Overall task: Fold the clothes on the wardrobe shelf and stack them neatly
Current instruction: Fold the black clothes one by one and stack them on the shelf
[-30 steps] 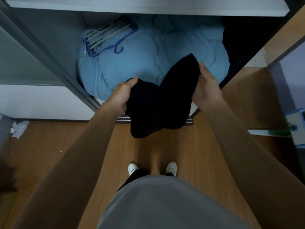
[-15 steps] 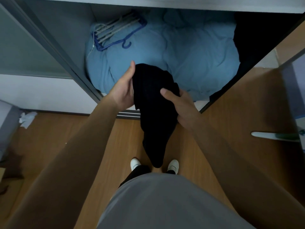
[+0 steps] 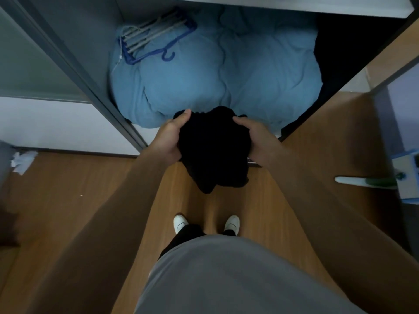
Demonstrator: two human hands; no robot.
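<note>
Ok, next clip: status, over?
Grips: left hand and right hand each clutch the black garment, one each side. Garment bunched, hanging in front of the wardrobe. In the way: blue duvet fills the space inside, hangers on top, back left.

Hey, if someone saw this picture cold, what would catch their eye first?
A black garment bunched between the left hand and right hand, centre, in front of the open wardrobe. Behind it, a light-blue quilt fills its floor, with blue hangers lying on the far left corner.
</note>
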